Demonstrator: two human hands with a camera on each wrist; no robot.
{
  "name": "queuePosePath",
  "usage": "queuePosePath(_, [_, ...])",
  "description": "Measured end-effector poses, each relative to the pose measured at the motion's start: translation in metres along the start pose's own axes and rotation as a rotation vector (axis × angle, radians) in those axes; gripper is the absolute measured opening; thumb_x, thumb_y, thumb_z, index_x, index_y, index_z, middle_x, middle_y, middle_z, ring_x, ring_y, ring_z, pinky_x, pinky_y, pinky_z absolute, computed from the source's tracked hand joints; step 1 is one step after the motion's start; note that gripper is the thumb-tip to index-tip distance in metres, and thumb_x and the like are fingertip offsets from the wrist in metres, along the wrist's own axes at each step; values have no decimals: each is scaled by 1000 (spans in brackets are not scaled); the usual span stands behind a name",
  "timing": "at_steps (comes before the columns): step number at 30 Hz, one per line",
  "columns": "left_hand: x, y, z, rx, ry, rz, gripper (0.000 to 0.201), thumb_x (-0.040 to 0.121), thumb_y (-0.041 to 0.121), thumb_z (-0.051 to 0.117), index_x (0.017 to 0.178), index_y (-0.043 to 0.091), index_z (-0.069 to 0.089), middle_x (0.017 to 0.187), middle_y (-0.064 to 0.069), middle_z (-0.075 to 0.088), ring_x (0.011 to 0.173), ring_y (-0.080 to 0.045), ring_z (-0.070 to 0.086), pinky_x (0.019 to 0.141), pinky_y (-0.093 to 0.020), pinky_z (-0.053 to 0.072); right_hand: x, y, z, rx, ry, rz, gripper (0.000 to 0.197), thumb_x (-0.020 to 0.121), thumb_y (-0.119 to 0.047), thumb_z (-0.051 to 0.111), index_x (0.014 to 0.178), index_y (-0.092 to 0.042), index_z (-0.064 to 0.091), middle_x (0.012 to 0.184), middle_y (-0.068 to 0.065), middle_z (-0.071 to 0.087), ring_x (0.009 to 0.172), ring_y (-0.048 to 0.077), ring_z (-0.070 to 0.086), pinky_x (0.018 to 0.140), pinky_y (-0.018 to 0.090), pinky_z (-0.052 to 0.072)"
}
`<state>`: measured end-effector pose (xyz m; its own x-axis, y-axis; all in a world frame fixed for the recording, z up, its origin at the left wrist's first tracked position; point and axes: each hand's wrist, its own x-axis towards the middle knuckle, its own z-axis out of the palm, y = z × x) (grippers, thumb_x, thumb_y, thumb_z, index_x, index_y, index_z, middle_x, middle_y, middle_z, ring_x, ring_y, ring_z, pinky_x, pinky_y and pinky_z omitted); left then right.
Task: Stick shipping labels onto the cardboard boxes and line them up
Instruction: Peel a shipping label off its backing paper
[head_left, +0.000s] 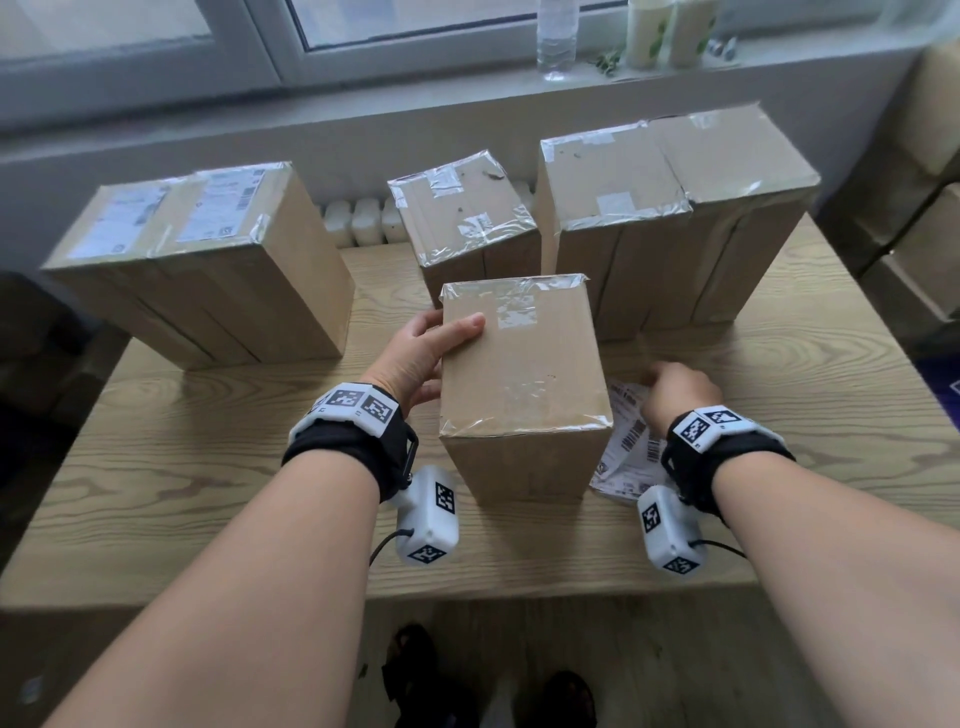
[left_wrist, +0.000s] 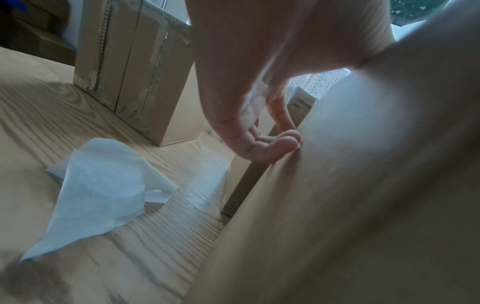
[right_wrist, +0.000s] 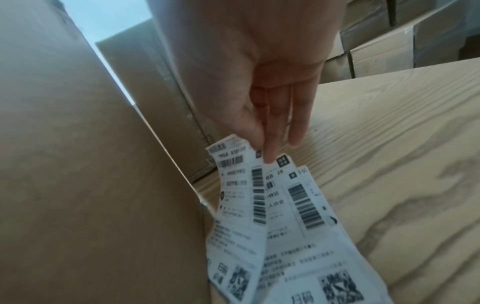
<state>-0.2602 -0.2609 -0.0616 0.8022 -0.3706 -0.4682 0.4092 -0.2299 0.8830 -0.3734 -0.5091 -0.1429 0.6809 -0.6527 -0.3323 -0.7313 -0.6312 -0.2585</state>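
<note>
Cardboard box (head_left: 524, 384), its top bare of any label, stands near the front edge of the surface (head_left: 208, 467), probably pulled forward so it can be labelled next. Left hand (head_left: 415, 358) steadies it, thumb over the top face and fingers (left_wrist: 272, 148) curled against its side, likely to keep it from sliding. Right hand (head_left: 675, 392) reaches down just beside the box and pinches a corner of the loose shipping labels (right_wrist: 280, 216) lying on the surface, apparently to lift one away. Three larger boxes stand along the back edge; the left one (head_left: 202, 260) already carries labels. A crumpled backing paper (left_wrist: 103, 185) lies left of the box. Behind runs a window sill (head_left: 467, 78) holding a bottle (head_left: 556, 36).
</note>
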Motion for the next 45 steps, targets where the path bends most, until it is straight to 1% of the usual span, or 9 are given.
queuePosePath(6, [-10, 12, 3, 51, 23, -26, 59, 83, 33, 72, 134, 17, 49, 111, -1, 67, 83, -12, 69, 54, -22, 57, -5, -2, -21, 235, 78, 26, 35, 84, -18, 60, 118, -22, 67, 118, 12, 68, 110, 34, 61, 91, 34, 50])
queuePosePath(17, [-18, 40, 0, 293, 70, -48, 61, 80, 26, 76, 133, 17, 46, 112, -4, 62, 92, -18, 64, 87, -36, 54, -29, -25, -87, 515, 212, 153, 47, 75, -51, 61, 78, -5, 71, 81, 12, 68, 73, 31, 57, 64, 28, 38])
queuePosePath(22, [-19, 60, 6, 381, 239, 62, 47, 80, 23, 76, 121, 15, 57, 108, -6, 63, 93, -19, 61, 75, -33, 53, -39, -36, -122, 430, 286, 40, 20, 83, -19, 65, 95, -6, 74, 103, 12, 72, 101, 34, 63, 77, 29, 48])
queuePosePath(26, [-25, 88, 20, 444, 311, 202, 19, 78, 16, 72, 96, 17, 66, 93, -5, 66, 89, -21, 63, 87, -37, 56, -51, -50, -150, 486, 302, -57, 20, 86, -10, 55, 91, -15, 74, 104, 8, 72, 99, 29, 64, 77, 27, 48])
queuePosePath(29, [-33, 111, 33, 479, 239, 257, 11, 81, 11, 68, 82, 21, 67, 82, -2, 64, 77, -18, 59, 78, -33, 57, -59, -59, -169, 575, 266, -119, 21, 84, -8, 57, 91, -19, 74, 103, 7, 72, 97, 28, 66, 89, 36, 55])
queuePosePath(32, [-39, 126, 40, 462, 158, 275, 14, 84, 6, 64, 83, 18, 70, 76, -1, 62, 69, -15, 56, 62, -28, 53, -66, -68, -183, 769, 151, -166, 23, 80, 0, 66, 89, -21, 71, 97, 7, 72, 86, 26, 70, 83, 41, 58])
queuePosePath(37, [-54, 135, 46, 289, 5, 224, 16, 93, 24, 61, 103, 13, 64, 85, -4, 65, 77, -18, 60, 72, -31, 53, -81, -89, -194, 828, -115, -314, 24, 74, 10, 69, 85, -12, 70, 94, 15, 71, 89, 35, 70, 82, 51, 57])
queuePosePath(41, [-58, 139, 43, 204, -80, 213, 20, 93, 16, 61, 110, 7, 66, 86, -7, 67, 75, -19, 65, 77, -31, 55, -90, -108, -194, 822, -180, -436, 23, 76, 12, 67, 85, -9, 66, 85, 12, 68, 77, 27, 66, 67, 38, 57])
queuePosePath(45, [-60, 140, 33, 180, -101, 221, 7, 89, 6, 64, 91, 10, 69, 84, -8, 69, 72, -17, 67, 73, -29, 57, -89, -119, -192, 825, -162, -465, 18, 76, 6, 69, 81, -11, 68, 80, 11, 69, 74, 28, 67, 65, 34, 54])
